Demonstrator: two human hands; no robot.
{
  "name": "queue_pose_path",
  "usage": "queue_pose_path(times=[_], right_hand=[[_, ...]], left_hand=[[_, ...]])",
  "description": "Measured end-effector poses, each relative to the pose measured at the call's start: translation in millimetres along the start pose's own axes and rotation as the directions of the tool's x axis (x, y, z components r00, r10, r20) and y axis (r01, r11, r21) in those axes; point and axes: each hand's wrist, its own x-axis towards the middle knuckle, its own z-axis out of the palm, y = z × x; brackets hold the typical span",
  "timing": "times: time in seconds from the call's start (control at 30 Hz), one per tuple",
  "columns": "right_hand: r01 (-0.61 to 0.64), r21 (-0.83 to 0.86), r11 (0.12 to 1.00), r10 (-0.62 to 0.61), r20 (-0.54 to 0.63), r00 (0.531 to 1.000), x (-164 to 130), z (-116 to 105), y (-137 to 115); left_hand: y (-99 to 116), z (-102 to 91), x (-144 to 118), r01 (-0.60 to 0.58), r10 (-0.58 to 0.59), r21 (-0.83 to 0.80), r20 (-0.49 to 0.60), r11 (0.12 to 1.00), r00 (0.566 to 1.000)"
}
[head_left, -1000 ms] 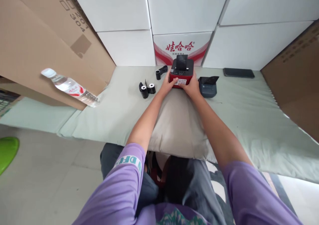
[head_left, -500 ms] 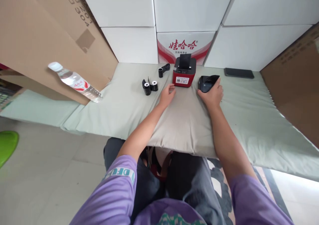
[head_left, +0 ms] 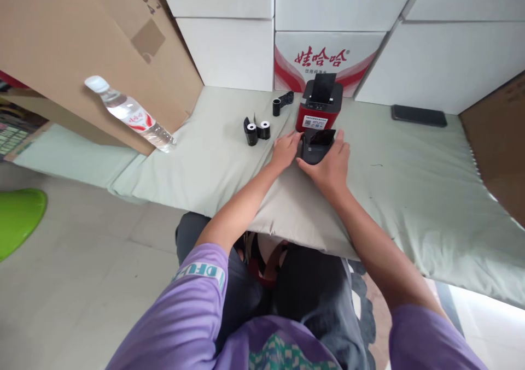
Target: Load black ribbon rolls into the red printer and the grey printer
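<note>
The right hand [head_left: 331, 165] holds the small printer [head_left: 315, 152], thumb at its front and fingers round its right side. The left hand [head_left: 286, 150] has its fingers together, slightly bent, tips at the printer's left side; whether they press on it, I cannot tell. The small printer sits just in front of the red printer [head_left: 305, 117], a black strip rising from the top of each. Its front bears a pale mark too small to read. The red printer's white label has a line of tiny print and a QR code.

Behind are six white boxes [head_left: 223, 53]; the lower middle one reads 娃哈哈 in red with ®, and 饮用纯净水 beneath, partly hidden. The one bottle [head_left: 127, 110], beside the left brown box [head_left: 102, 42], carries 娃哈哈 too. That box shows 201, cut by the picture's edge, and 304. The left sleeve [head_left: 197, 291] reads DFU in part.

Three black rolls [head_left: 251, 135] stand left of the printers: two close together with white cores, one farther back.

The table's [head_left: 410, 211] front edge runs under both forearms, well short of the printers. Right of the right hand, a broad stretch of cloth reaches the right brown box [head_left: 500, 135], one phone [head_left: 418, 116] at its back edge.
</note>
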Motion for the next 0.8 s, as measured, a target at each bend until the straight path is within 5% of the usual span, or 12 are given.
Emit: queue_pose_path(times=[0.2, 0.5, 0.67, 0.8], right_hand=[[0.034, -0.005, 0.999, -0.034, -0.003, 0.999, -10.4, 8.7, 7.8], [-0.047, 0.022, 0.999, 0.041, 0.191, 0.981, -15.3, 9.3, 6.8], [0.151, 0.181, 0.972, -0.185, 0.189, 0.964, 21.4, -4.2, 47.5], [0.214, 0.372, 0.903, -0.346, 0.336, 0.876, 43.2, -9.6, 72.7]], left_hand=[[10.4, 0.1, -2.4, 0.017, -0.033, 0.240, 0.062, 0.971, 0.998], [11.5, -8.3, -7.5, 0.060, -0.057, 0.260, -0.020, 0.964, 0.998], [3.7, -16.7, -4.2, 0.055, -0.085, 0.332, 0.076, 0.942, 0.994], [-16.9, -25.7, -0.4, 0.041, -0.097, 0.304, 0.172, 0.952, 0.980]])
